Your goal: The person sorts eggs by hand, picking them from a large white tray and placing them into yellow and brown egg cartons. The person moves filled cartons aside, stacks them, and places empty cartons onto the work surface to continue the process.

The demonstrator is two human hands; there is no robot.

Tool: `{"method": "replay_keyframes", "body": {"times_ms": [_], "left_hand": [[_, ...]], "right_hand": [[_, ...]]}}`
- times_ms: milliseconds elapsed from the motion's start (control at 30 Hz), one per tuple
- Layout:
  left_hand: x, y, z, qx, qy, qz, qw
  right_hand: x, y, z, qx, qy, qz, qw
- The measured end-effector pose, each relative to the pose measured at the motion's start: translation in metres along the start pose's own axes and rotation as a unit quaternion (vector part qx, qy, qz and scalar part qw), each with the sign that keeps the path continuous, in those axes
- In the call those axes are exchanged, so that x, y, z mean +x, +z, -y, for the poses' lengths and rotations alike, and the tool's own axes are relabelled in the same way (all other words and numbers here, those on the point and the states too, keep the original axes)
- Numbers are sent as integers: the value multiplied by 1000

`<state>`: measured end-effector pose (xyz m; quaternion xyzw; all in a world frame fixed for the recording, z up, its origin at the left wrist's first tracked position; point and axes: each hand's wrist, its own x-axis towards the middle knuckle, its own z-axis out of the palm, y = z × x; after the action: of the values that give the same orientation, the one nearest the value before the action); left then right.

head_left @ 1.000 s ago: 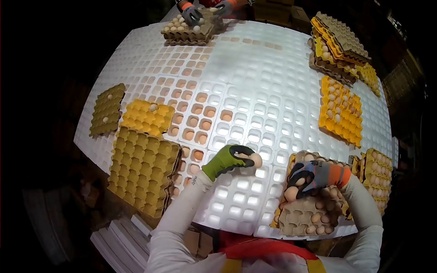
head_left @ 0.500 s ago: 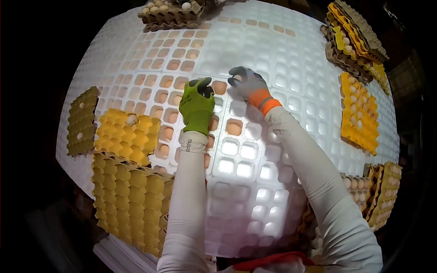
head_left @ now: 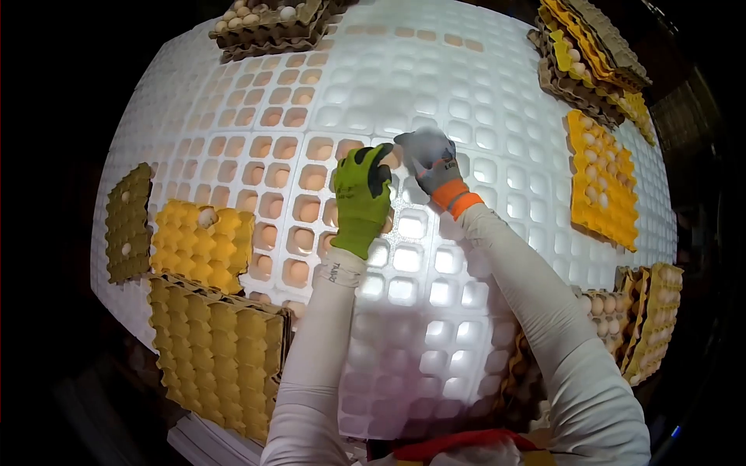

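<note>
My left hand [head_left: 363, 194], in a green glove with dark fingertips, is over the white foam tray [head_left: 403, 259]. Its fingers curl toward the right; whether anything is between them is hidden. Just to the right, my right hand [head_left: 430, 159] wears a grey glove with an orange cuff, its fingers bent and blurred over the cells. What it holds, if anything, cannot be made out. Brown eggs [head_left: 308, 210] sit in the square cells left of my left hand. The cells below and right of my hands show bare white bottoms.
Yellow egg cartons [head_left: 203, 252] and a tall carton stack [head_left: 214, 349] stand at the left. A yellow carton with eggs [head_left: 602, 182] lies at the right, below stacked cartons [head_left: 590, 66]. More egg-filled cartons [head_left: 272, 27] are at the top left and lower right.
The view has shifted, and the trays and cartons appear further left. My left hand has moved right across the cells, nearer to my right hand, which has turned and lowered slightly.
</note>
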<state>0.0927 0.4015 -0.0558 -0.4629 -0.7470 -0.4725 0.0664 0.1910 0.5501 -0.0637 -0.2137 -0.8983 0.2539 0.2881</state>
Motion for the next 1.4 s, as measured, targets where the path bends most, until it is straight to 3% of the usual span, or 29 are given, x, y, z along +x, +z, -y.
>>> {"method": "replay_keyframes", "body": {"times_ms": [67,133,200,267,333,367,400,500,600,633,700,767,800,867,933,1000,1067,1100,1200,1233,1333,1400], "left_hand": [[-15,9,-4,137,58,65,987],[-10,3,8,76,33,18,996],[5,-9,11,118,-30,-38,992],[13,-18,34,237,-31,60,969],[10,-26,51,257,70,92,959],[18,-37,27,231,79,89,966],[16,-43,33,268,23,162,950],[5,-45,29,225,-11,141,964],[2,-44,30,174,18,46,983],[5,-41,27,175,-3,81,981],[-6,-34,42,287,47,193,937],[1,-36,16,260,111,186,941],[2,-33,9,156,49,163,973],[-14,-31,-51,57,6,132,990],[-38,-24,-122,-88,-8,175,981],[-74,-18,-200,-175,17,266,948],[-106,-13,-267,-166,96,338,922],[-118,-9,-297,-125,109,361,918],[-146,10,-348,14,161,400,902],[-156,15,-354,71,181,404,894],[-164,20,-359,63,165,389,904],[-158,15,-356,-58,69,375,923]], "right_hand": [[4,-13,8,128,83,14,988],[10,-28,9,196,114,25,974],[13,-56,10,155,117,67,979],[16,-87,11,148,101,118,977],[18,-122,2,155,43,178,971],[13,-146,10,192,38,172,965],[1,-174,22,227,35,167,959],[-38,-242,38,120,7,143,982],[-86,-302,34,40,34,121,991],[-103,-320,37,34,89,113,989],[-144,-349,32,14,140,64,988],[-189,-374,33,-6,192,32,981],[-209,-387,32,-3,223,22,975],[-252,-403,37,-18,273,21,962],[-291,-411,41,34,322,14,946],[-325,-413,32,-108,168,121,972],[-329,-402,48,-277,153,189,930],[-330,-391,44,-301,226,262,889],[-322,-391,38,-308,168,273,895],[-327,-398,34,-240,176,242,924],[-337,-434,26,-32,193,146,970],[-330,-452,34,177,166,111,964]]}}
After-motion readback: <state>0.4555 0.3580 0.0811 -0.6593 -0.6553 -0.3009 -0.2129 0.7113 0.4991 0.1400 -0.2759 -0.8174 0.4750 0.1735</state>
